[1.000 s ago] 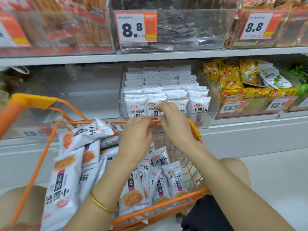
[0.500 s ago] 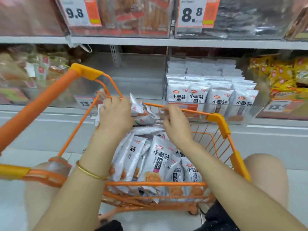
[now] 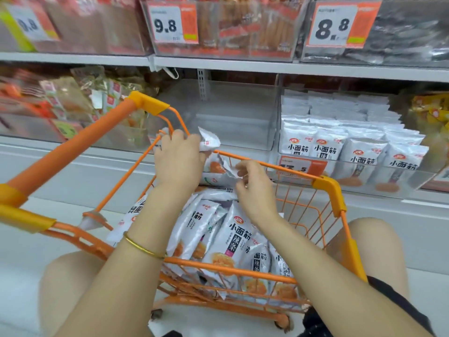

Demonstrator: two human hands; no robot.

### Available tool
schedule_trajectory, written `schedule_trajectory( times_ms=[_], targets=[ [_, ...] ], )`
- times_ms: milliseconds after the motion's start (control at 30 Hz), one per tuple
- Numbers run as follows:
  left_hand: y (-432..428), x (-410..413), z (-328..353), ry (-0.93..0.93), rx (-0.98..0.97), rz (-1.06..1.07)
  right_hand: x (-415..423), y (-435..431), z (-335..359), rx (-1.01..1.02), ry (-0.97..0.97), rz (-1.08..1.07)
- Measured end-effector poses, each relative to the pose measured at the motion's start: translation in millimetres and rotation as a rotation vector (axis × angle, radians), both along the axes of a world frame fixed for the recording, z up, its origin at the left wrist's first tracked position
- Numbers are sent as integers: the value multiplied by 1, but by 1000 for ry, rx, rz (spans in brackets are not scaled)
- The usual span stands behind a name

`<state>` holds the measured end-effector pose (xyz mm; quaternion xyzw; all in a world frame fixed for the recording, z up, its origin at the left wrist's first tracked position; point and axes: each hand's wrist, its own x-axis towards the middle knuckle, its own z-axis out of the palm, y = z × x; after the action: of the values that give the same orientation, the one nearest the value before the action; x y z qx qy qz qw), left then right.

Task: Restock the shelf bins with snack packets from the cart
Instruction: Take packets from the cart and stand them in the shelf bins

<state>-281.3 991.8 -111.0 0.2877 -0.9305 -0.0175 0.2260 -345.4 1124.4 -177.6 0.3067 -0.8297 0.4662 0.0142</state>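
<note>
Here, clear plastic shelf bin (image 3: 243, 122) sits just behind far rim of orange wire cart (image 3: 286, 169). I see left hand (image 3: 179, 164) gripping bunched white snack packets (image 3: 209, 142) above that rim, right hand (image 3: 252, 188) pinching their lower corner; more packets (image 3: 233, 239) heaped in cart.

**A:** Orange wire cart (image 3: 328, 188) sits low in front of the bins, with white-and-silver packets (image 3: 230, 242) heaped inside. They overlap at all angles, showing black lettering and an orange snack picture.

**B:** And a bunch (image 3: 211, 144) is up at the far rim! The left hand (image 3: 179, 164) grips it, crumpled tops poking out, while the right hand (image 3: 255, 190) pinches the lower packet's edge.

**A:** Just behind is the left bin (image 3: 238, 122), clear plastic and bare inside.

**B:** The right bin (image 3: 422, 181) is packed with rows (image 3: 325, 149) of the same packets, standing upright with fronts facing out.
</note>
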Motion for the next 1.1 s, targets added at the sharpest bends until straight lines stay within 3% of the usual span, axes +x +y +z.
schedule_trajectory(
  times_ms=[67, 200, 300, 433, 500, 633, 800, 967, 1100],
  targets=[
    [-4, -4, 2, 186, 96, -93, 4, -9, 7, -128, -106, 25],
    [7, -11, 9, 529, 544, -196, 13, -20, 23, -430, -259, 264],
    [16, -15, 11, 555, 729, -155, 15, -26, 24, -386, -284, 312],
    [8, -15, 13, 409, 1170, -231, 6, -28, 25, -300, -272, 187],
    [4, -13, 12, 437, 1198, -274, 3, -26, 27, -350, -408, 208],
    [-1, -18, 7, 714, 1170, -224, 4, -24, 28, -350, -538, 305],
    [-14, -25, 4, 783, 1183, -153, 1, -23, 25, -344, -666, 315],
    [-26, -35, 4, 689, 1092, -125, 0, -22, 30, -402, -834, 378],
    [-31, -51, 11, 589, 1028, -181, 0, -22, 33, -502, -892, 299]
  ],
)
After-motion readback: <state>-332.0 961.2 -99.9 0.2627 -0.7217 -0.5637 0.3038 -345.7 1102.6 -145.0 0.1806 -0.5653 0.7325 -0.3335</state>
